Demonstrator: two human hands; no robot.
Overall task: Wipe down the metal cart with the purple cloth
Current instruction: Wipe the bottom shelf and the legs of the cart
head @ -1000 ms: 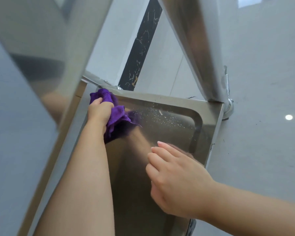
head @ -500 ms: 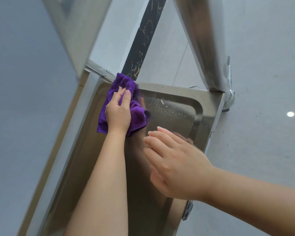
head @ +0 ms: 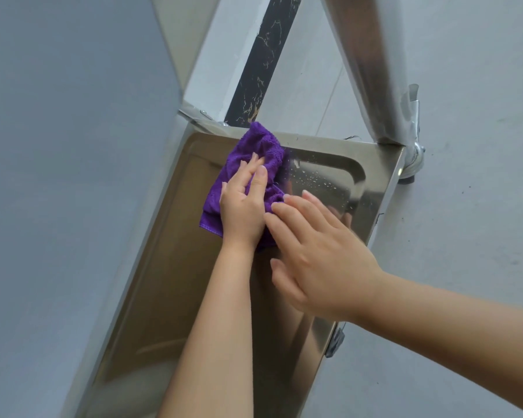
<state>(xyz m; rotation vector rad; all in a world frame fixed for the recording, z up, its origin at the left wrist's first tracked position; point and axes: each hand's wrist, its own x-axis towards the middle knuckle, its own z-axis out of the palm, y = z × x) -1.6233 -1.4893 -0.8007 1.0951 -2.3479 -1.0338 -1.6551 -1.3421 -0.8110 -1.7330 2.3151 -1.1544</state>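
The left hand [head: 244, 206] presses the purple cloth [head: 254, 164] flat on the metal cart [head: 163, 267] shelf with straight fingers, near the far rim. Part of the cloth is hidden under this hand. The right hand [head: 320, 254] is released, fingers straight, over the shelf just beside the left; whether it touches the metal I cannot tell. White specks [head: 317, 179] lie between the cloth and the far right corner. The near shelf end is cut off.

Steel cart shelf [head: 175, 267] carries the crumpled purple cloth [head: 266, 146].
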